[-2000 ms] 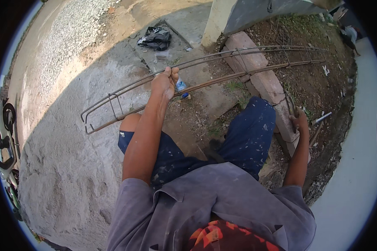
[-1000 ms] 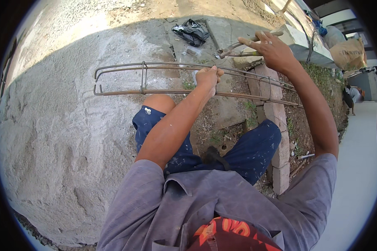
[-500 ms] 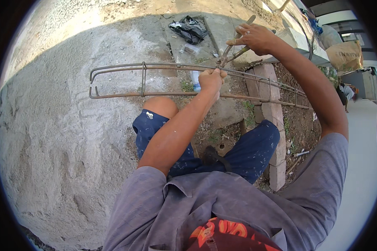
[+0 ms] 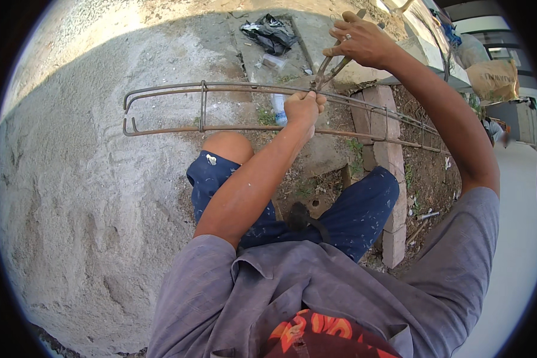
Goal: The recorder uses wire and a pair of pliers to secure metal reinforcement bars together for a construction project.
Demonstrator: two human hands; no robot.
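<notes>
A long rebar cage point(image 4: 238, 127) of thin rusty bars stretches across in front of me, with square wire stirrups point(image 4: 203, 107) along it. My left hand point(image 4: 301, 111) is closed on the cage around its middle, thumb by the upper bars; what lies inside the fingers is partly hidden. Beyond it, my right hand point(image 4: 364, 43) is wrapped over the handles of a pair of pincers point(image 4: 323, 76). The pincers' jaws point down to the upper bars, right beside my left fingertips. Too little shows there to tell what the jaws bite on.
Grey sandy ground point(image 4: 101, 227) spreads to the left. A crumpled black plastic bag point(image 4: 269, 34) and a clear plastic cup point(image 4: 273, 61) lie ahead. Under the cage stand a bottle point(image 4: 279, 109) and a row of concrete blocks point(image 4: 394, 179). A brown paper sack point(image 4: 492, 80) sits far right.
The pincers have turned and their handles look closer together, my right hand shifting slightly up. The cage's left end has risen a little in the picture. My left hand keeps its hold.
</notes>
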